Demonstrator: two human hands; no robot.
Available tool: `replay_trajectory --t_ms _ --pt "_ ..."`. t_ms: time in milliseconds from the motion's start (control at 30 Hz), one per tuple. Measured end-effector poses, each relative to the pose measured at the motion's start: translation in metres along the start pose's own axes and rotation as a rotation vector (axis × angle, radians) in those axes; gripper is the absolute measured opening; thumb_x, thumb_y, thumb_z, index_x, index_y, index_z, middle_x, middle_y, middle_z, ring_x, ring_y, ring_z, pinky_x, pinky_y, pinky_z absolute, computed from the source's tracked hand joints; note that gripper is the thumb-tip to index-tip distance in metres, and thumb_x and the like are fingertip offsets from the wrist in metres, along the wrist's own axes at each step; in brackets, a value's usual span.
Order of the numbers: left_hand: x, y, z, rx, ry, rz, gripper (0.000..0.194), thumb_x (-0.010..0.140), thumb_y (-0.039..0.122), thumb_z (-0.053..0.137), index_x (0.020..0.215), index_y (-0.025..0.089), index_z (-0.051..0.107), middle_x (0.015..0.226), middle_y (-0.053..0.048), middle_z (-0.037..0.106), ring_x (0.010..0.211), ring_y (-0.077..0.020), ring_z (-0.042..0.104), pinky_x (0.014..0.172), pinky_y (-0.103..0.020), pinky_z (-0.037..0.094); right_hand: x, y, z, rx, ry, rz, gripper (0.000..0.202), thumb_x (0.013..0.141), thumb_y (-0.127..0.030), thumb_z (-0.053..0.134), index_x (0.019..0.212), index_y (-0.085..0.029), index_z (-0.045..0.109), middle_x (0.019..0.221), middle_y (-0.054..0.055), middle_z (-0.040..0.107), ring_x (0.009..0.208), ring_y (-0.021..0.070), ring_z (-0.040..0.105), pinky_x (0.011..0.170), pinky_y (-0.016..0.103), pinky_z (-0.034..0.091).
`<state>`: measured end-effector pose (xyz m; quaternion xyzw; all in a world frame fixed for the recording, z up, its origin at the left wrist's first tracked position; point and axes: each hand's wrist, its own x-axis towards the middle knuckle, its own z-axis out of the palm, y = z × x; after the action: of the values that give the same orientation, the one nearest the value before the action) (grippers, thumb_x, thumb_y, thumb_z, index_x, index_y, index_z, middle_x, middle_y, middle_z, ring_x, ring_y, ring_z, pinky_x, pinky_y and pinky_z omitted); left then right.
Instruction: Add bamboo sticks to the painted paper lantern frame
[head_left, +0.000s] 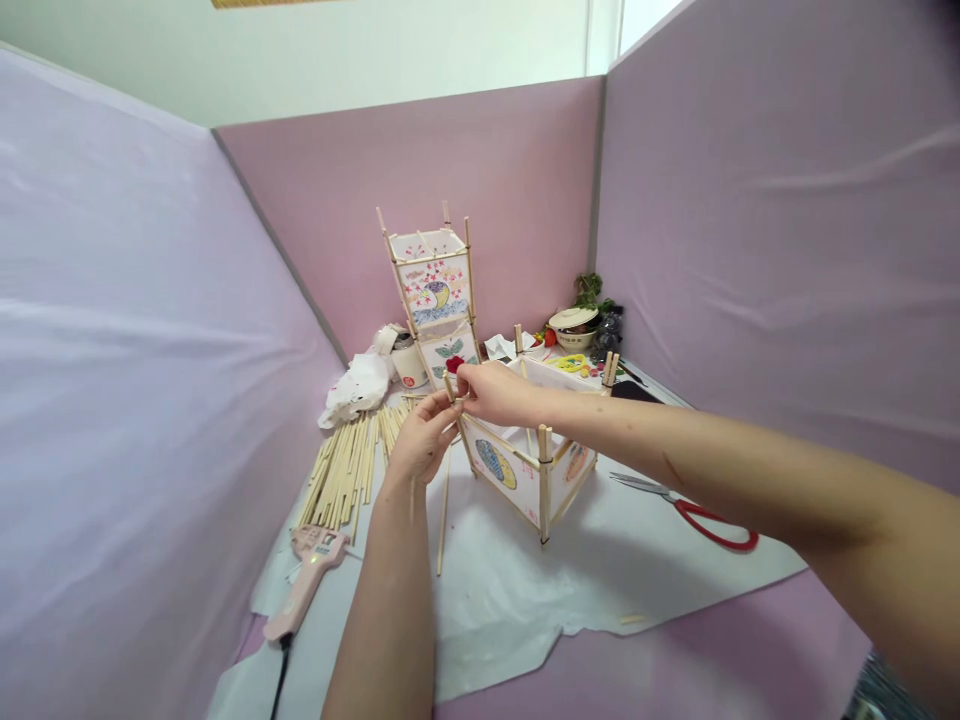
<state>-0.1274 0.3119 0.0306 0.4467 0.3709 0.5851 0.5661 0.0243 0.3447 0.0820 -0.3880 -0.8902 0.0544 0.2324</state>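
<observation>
A square frame of wooden sticks with drawn white paper panels (530, 486) stands upright on the covered table. At its left corner, my left hand (426, 436) closes its fingers round the top of the corner sticks. My right hand (491, 392) reaches over the frame and pinches at the same corner, its fingertips meeting those of my left hand. What exactly lies between the right fingertips is too small to make out. Dark ties bind the near corner (545, 463). Behind stands a taller stick-and-paper tower (433, 290) with drawn panels.
Many loose sticks (341, 470) lie at the left, near a pink glue gun (307, 585) with a black cord. Red-handled scissors (716, 528) lie at the right. A lidded bowl (574, 330) and crumpled white plastic (358, 388) sit farther back. Pink partitions surround the table.
</observation>
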Motion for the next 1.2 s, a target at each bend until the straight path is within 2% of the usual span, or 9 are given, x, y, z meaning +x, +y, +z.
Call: replay_trajectory --t_ms 133,300,400,567,700,833,1200 --pt "-0.001 0.0 0.003 0.014 0.03 -0.004 0.027 0.062 0.02 0.08 0.086 0.018 0.07 0.092 -0.003 0.065 0.086 -0.0136 0.058 0.081 -0.027 0.046 -0.002 0.001 0.006 -0.039 0.007 0.038 0.012 0.084 -0.022 0.05 0.085 -0.018 0.061 0.083 0.006 0.068 0.076 0.0188 0.061 0.059 0.025 0.033" --pt "-0.002 0.001 0.005 0.015 0.047 -0.007 0.027 0.06 0.02 0.08 0.084 0.019 0.068 0.089 -0.001 0.065 0.085 -0.0136 0.06 0.081 -0.028 0.046 -0.003 -0.002 0.007 -0.069 0.012 0.078 0.015 0.085 -0.023 0.049 0.09 -0.017 0.062 0.09 0.008 0.069 0.079 0.0205 0.062 0.06 0.025 0.034" --pt "-0.003 0.002 0.004 -0.001 0.057 -0.021 0.029 0.058 0.019 0.081 0.082 0.019 0.067 0.088 -0.001 0.064 0.084 -0.0132 0.06 0.082 -0.029 0.046 -0.003 -0.002 0.004 -0.073 -0.011 0.076 0.015 0.083 -0.02 0.052 0.091 -0.016 0.064 0.09 0.009 0.07 0.08 0.0201 0.062 0.061 0.024 0.035" --pt "-0.002 0.002 0.002 0.008 0.031 -0.019 0.03 0.059 0.02 0.082 0.086 0.018 0.068 0.093 -0.003 0.065 0.087 -0.0146 0.06 0.084 -0.031 0.047 -0.003 -0.001 -0.007 0.021 -0.102 0.048 0.012 0.081 -0.017 0.056 0.081 -0.015 0.068 0.081 0.006 0.07 0.072 0.0157 0.061 0.058 0.021 0.034" --pt "0.0 0.0 0.001 -0.004 0.022 -0.011 0.031 0.059 0.019 0.082 0.086 0.018 0.068 0.091 -0.002 0.066 0.086 -0.0142 0.061 0.084 -0.03 0.047 -0.005 0.0 -0.009 0.075 -0.106 0.03 0.013 0.08 -0.014 0.056 0.082 -0.014 0.069 0.078 0.005 0.07 0.068 0.0136 0.059 0.057 0.02 0.033" --pt "0.0 -0.001 0.001 -0.015 0.038 -0.012 0.03 0.058 0.019 0.083 0.083 0.018 0.068 0.089 -0.002 0.066 0.086 -0.0142 0.061 0.084 -0.03 0.046 -0.004 0.0 -0.009 0.044 -0.096 0.028 0.014 0.079 -0.015 0.059 0.086 -0.015 0.071 0.082 0.006 0.071 0.074 0.0153 0.061 0.059 0.021 0.034" --pt "0.0 0.0 0.002 0.032 0.037 -0.001 0.031 0.058 0.023 0.084 0.085 0.018 0.07 0.094 -0.004 0.066 0.091 -0.0172 0.06 0.086 -0.031 0.045 -0.004 -0.014 -0.018 -0.162 -0.236 0.038 0.016 0.081 -0.012 0.055 0.089 -0.011 0.069 0.088 0.015 0.07 0.083 0.0221 0.065 0.063 0.025 0.039"
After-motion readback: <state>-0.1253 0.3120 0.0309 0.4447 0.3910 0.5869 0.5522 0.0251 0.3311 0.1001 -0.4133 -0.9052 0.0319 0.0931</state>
